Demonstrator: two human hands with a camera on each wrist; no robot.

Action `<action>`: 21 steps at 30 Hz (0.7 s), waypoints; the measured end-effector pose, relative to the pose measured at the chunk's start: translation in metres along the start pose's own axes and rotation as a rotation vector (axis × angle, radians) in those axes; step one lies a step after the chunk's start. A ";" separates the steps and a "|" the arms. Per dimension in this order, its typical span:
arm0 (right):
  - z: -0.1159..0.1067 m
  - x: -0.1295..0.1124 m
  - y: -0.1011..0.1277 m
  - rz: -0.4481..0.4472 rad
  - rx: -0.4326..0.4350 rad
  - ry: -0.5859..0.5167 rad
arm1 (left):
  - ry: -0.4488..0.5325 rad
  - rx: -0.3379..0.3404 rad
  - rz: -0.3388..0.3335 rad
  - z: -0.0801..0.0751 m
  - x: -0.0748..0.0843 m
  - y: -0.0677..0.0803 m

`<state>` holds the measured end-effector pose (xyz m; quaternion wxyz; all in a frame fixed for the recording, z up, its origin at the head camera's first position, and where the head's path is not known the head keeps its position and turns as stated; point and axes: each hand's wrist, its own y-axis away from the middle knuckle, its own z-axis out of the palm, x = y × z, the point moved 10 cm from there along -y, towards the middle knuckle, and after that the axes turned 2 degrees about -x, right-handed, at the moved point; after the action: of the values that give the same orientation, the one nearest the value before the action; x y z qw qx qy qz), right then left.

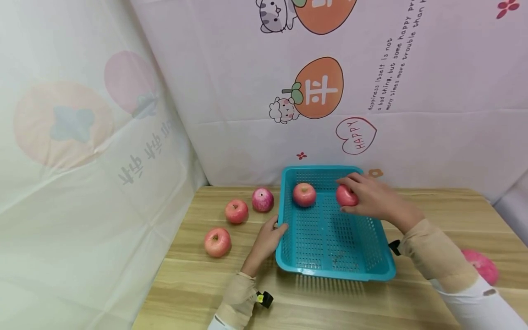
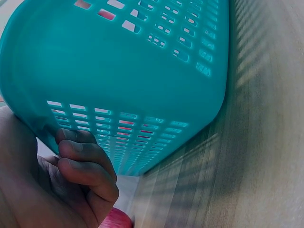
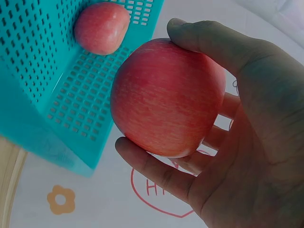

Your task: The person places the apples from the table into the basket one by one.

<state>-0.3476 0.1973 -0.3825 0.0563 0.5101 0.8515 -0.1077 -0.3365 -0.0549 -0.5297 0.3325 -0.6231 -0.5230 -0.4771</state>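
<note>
A teal plastic basket [image 1: 321,270] stands on the table with one red apple [image 1: 304,195] inside, at its back left. My left hand [image 1: 265,238] grips the basket's left rim, thumb over the top. In the left wrist view its fingers [image 2: 88,161] curl against the outside of the perforated wall. My right hand [image 1: 371,197] holds another red apple [image 3: 166,97] over the back right of the basket. Its thumb and fingers wrap round this apple's sides in the right wrist view.
Left of the basket, two red apples [image 1: 217,242] [image 1: 237,211] and a darker pink, streaked round fruit [image 1: 262,200] lie on the wooden table [image 1: 177,279]. A pink fruit [image 1: 480,266] lies at the right, partly behind the right forearm. A printed white cloth [image 1: 239,137] hangs behind the table.
</note>
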 end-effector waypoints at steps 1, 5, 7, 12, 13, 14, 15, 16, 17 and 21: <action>0.001 -0.001 -0.001 -0.002 0.002 0.002 | 0.000 -0.001 0.000 0.000 0.000 0.000; 0.003 -0.005 -0.004 -0.013 0.000 0.002 | 0.000 -0.002 0.003 0.000 0.001 0.000; 0.005 -0.007 -0.006 -0.015 -0.003 -0.006 | 0.001 -0.001 0.007 -0.001 0.001 -0.001; 0.010 -0.010 -0.008 -0.011 -0.020 -0.023 | 0.008 0.002 0.017 -0.001 0.001 -0.001; 0.012 -0.009 -0.008 -0.007 -0.025 -0.023 | 0.009 0.001 0.019 -0.001 0.001 -0.001; 0.013 -0.010 -0.009 -0.006 -0.028 -0.026 | 0.010 -0.001 0.020 -0.001 0.001 -0.002; 0.014 -0.010 -0.009 -0.006 -0.031 -0.030 | 0.011 -0.002 0.020 -0.001 0.001 -0.002; 0.015 -0.010 -0.009 -0.006 -0.036 -0.034 | 0.012 -0.004 0.019 -0.001 0.000 -0.002; 0.016 -0.010 -0.009 -0.001 -0.043 -0.038 | 0.011 -0.005 0.017 -0.001 -0.001 -0.002; 0.020 -0.011 -0.010 0.004 -0.057 -0.052 | 0.013 -0.010 0.009 0.000 -0.003 -0.003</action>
<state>-0.3513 0.1786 -0.3984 0.0930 0.5072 0.8514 -0.0963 -0.3391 -0.0552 -0.5325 0.3351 -0.6237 -0.5157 -0.4824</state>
